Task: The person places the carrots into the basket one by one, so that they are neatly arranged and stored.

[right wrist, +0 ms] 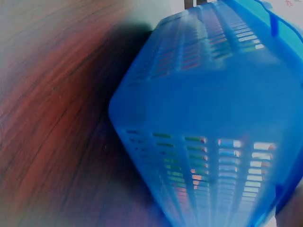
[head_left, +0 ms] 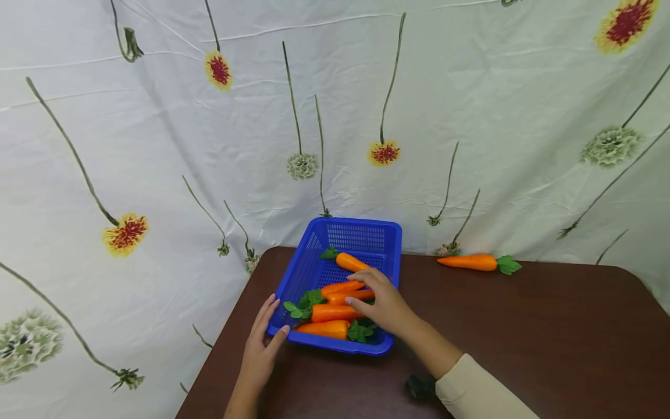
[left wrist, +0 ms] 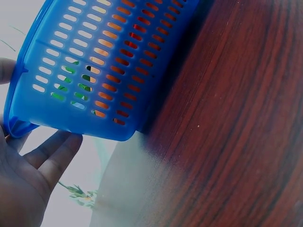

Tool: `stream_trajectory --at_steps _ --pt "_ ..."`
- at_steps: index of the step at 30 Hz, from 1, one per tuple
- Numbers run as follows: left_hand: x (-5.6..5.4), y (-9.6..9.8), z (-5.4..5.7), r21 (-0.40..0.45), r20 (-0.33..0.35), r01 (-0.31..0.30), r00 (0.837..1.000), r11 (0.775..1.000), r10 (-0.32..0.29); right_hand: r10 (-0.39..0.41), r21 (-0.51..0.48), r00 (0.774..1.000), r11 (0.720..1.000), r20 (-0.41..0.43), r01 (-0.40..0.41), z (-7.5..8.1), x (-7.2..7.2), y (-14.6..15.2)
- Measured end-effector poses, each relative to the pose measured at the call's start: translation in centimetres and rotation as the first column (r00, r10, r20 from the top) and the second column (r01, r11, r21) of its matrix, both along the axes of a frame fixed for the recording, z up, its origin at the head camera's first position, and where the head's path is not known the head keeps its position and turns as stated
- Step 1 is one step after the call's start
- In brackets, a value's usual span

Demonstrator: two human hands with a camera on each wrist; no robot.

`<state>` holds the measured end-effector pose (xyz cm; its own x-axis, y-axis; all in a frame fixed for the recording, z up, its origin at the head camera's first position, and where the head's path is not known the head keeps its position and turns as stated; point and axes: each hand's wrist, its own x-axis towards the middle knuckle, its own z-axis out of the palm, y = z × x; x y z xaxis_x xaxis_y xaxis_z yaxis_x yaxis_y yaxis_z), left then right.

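Observation:
A blue plastic basket (head_left: 396, 250) with slotted sides stands on the table, holding several orange carrots (head_left: 335, 312) with green leaves. My left hand (head_left: 260, 349) grips its near left corner, thumb at the front rim and fingers along the left side. The left wrist view also shows that hand (left wrist: 28, 175) against the basket's slotted wall (left wrist: 94, 61). Over the carrots, inside the right part of the basket, my right hand (head_left: 384, 302) has thumb and fingers spread apart. It covers some carrot ends; contact there is unclear. In the right wrist view the basket (right wrist: 203, 104) hides most of that hand.
Another carrot (head_left: 468, 262) lies on the dark brown table (head_left: 523, 326) at the back right, near the wall. A white flower-patterned cloth (head_left: 335, 116) hangs behind and along the left side. A small dark object (head_left: 419, 387) shows beside the right sleeve.

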<state>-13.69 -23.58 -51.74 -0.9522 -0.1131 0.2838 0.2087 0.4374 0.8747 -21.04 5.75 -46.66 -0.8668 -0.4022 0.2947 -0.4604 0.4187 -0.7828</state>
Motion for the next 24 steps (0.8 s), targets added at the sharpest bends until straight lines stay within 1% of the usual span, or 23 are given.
stream_trajectory --at_steps 3,8,12,18,24 --pt "0.0 0.0 0.1 -0.002 0.001 -0.003 1.0 1.0 0.003 -0.024 -0.019 1.0 1.0 -0.019 0.024 -0.1 -0.3 1.0" --pt "0.0 -0.1 0.3 0.022 0.007 0.0 1.0 1.0 -0.001 -0.092 -0.055 0.992 0.995 -0.082 0.088 0.0 -1.0 3.2" --pt "0.0 -0.1 0.3 0.027 0.004 0.003 1.0 1.0 -0.003 -0.149 -0.05 0.983 0.988 -0.104 0.144 0.1 -1.5 4.8" --pt "0.1 -0.2 0.0 -0.032 -0.032 -0.013 0.999 0.999 0.012 -0.224 -0.043 0.97 0.974 -0.092 0.221 0.2 -2.2 7.3" --pt "0.0 -0.2 0.0 -0.041 -0.024 -0.013 1.0 0.999 0.012 -0.293 -0.037 0.95 0.956 -0.108 0.291 0.1 -2.8 9.9"
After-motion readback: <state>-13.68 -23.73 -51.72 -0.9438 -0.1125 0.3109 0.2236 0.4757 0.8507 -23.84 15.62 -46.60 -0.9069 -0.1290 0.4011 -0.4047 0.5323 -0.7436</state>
